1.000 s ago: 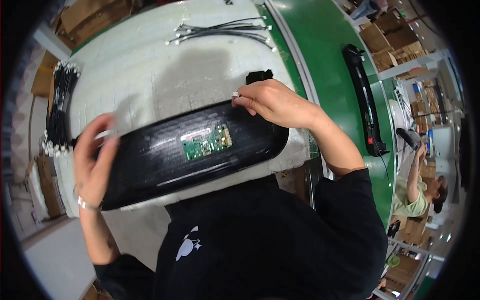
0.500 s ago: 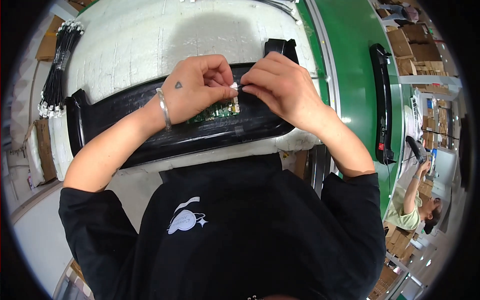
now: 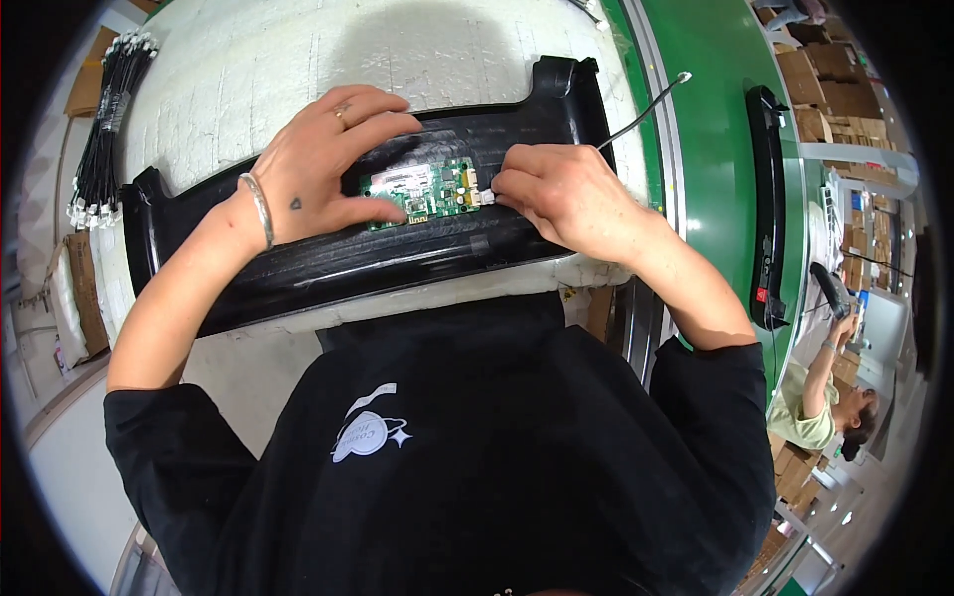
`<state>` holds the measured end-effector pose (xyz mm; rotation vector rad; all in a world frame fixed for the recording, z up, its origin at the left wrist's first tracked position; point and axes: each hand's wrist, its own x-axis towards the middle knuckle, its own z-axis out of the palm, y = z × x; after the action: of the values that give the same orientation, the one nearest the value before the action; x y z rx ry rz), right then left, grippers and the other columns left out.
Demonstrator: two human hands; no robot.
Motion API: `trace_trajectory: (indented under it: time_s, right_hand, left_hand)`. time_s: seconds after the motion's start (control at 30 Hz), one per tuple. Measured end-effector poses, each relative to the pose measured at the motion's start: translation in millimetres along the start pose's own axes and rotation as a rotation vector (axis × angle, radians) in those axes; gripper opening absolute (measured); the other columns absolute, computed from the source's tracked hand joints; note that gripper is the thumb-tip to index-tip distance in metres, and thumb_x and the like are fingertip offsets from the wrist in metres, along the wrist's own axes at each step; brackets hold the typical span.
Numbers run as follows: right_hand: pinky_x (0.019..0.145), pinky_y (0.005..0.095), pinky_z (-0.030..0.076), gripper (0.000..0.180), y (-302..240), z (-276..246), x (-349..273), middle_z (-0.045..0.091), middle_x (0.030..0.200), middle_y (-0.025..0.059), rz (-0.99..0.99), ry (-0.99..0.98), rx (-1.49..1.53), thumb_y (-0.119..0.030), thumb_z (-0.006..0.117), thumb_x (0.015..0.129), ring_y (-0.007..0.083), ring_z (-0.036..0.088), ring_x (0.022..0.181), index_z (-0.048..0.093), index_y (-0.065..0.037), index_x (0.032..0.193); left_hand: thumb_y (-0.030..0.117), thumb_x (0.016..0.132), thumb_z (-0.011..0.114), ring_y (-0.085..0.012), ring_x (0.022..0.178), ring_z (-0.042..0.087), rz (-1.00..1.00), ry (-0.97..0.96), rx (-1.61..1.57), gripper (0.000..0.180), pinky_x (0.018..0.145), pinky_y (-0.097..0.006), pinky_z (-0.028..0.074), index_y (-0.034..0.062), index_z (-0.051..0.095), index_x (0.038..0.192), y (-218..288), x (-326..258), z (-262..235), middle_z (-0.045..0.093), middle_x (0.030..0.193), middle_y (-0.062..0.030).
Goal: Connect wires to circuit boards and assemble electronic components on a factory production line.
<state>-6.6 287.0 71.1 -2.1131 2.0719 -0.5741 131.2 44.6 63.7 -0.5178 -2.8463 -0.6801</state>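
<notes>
Connector [image 3: 486,197], small and white, is pinched by the right hand [image 3: 574,201] at the right edge of a green circuit board [image 3: 427,189] with a silvery, glaring patch; the left hand [image 3: 333,159] is spread open, its thumb covering part of the board's lower edge. The board lies in a long, glossy black housing [image 3: 348,273]. Right-hand fingers hide how far the connector is seated and part of a black cable [image 3: 644,112]; farther off, dark strands [image 3: 584,9] are cropped.

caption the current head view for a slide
Right hand pinches a plug at the edge of a circuit board on a black shell; left hand spread partly over the board.
</notes>
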Motion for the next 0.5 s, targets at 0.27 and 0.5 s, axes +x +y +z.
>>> trace_trajectory:
  time_s: [0.27,0.5]
  right_hand:
    - [0.056,0.0382,0.049,0.007,-2.3,0.8,2.1,0.053,0.075,0.0097,0.053,-0.047,0.020,-0.002,0.063,0.073,0.0289,0.059,0.068,0.057,-0.001,0.077]
    - [0.057,0.0368,0.048,0.011,-7.9,0.6,6.3,0.053,0.080,0.0095,0.067,-0.156,-0.091,-0.006,0.066,0.077,0.0277,0.058,0.069,0.059,-0.001,0.084]
  left_hand:
    - [0.050,0.065,0.074,-0.0337,0.127,0.041,-0.012,-0.088,0.157,0.077,0.104,-0.045,0.035,0.0160,0.051,0.130,-9.1,-17.4,8.4,0.040,0.140,-0.0132]
    - [0.050,0.065,0.073,-0.0348,0.125,0.043,0.016,-0.041,0.135,0.075,0.101,-0.045,0.038,0.0135,0.052,0.128,-13.3,-20.1,12.0,0.042,0.138,-0.0140]
